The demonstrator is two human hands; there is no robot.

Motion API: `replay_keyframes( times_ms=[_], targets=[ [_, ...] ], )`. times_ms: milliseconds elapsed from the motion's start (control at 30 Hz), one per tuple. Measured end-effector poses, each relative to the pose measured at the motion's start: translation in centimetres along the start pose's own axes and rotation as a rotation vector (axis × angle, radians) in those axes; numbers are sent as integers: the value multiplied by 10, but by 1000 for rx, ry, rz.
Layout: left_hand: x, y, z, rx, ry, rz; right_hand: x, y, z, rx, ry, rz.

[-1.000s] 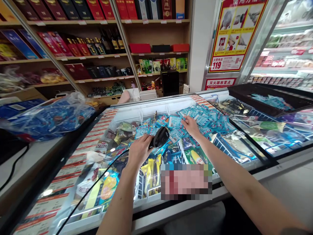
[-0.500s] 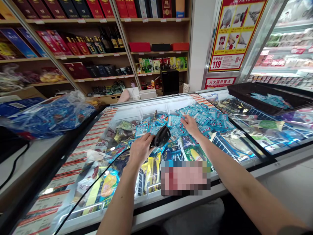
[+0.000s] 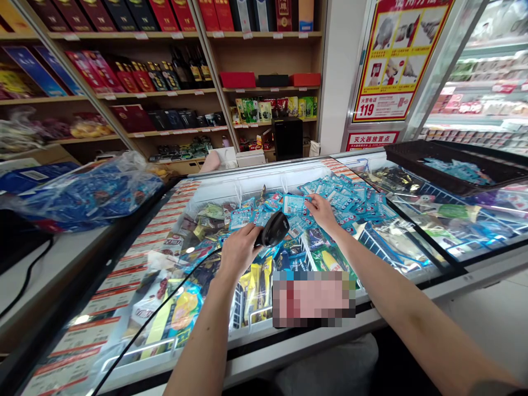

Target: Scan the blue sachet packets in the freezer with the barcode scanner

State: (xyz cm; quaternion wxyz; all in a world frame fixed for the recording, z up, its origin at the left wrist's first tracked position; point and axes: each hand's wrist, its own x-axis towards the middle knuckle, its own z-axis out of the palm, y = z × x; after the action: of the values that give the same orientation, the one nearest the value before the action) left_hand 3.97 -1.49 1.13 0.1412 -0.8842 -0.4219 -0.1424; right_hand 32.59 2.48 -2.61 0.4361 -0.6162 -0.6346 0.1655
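My left hand (image 3: 240, 247) is wrapped round the handle of a black barcode scanner (image 3: 275, 229), whose cable trails down to the lower left. The scanner's head points up toward a light-blue packet (image 3: 294, 204). My right hand (image 3: 320, 212) pinches that packet by its right edge, with a printed barcode patch on its face. Beyond and beside my right hand spreads a heap of similar blue packets (image 3: 350, 193) on the freezer's glass top. A few more blue packets (image 3: 240, 218) lie to the left, near the scanner.
The glass-topped freezer (image 3: 247, 344) holds wire baskets with packaged goods. A black tray (image 3: 437, 181) with blue packets rests on the right. At left, a clear plastic bag (image 3: 94, 184) of blue packs sits on a counter. Shelves with boxes and bottles line the back.
Almost nothing differs. The view has shifted very slightly, while both hands keep their hold on the scanner and the packet.
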Motion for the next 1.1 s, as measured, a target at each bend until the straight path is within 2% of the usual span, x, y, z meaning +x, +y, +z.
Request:
replay_keyframes(
  times_ms=[267, 533, 700, 800, 900, 1100],
  targets=[
    [-1, -1, 1, 1, 2, -5, -2, -2, -1, -66, 4, -11],
    [-9, -16, 3, 34, 44, -59, -4, -10, -12, -85, 153, 31],
    [-14, -26, 1, 61, 82, -117, 0, -4, -23, -250, 257, 73],
    [-15, -30, 1, 82, 94, -138, -3, -9, -26, -387, 287, 78],
    [-17, -33, 2, 111, 94, -152, -9, -21, -22, -506, 234, -35],
    [-23, -43, 3, 139, 95, -206, -23, -31, 5, -673, -118, -467]
  ],
)
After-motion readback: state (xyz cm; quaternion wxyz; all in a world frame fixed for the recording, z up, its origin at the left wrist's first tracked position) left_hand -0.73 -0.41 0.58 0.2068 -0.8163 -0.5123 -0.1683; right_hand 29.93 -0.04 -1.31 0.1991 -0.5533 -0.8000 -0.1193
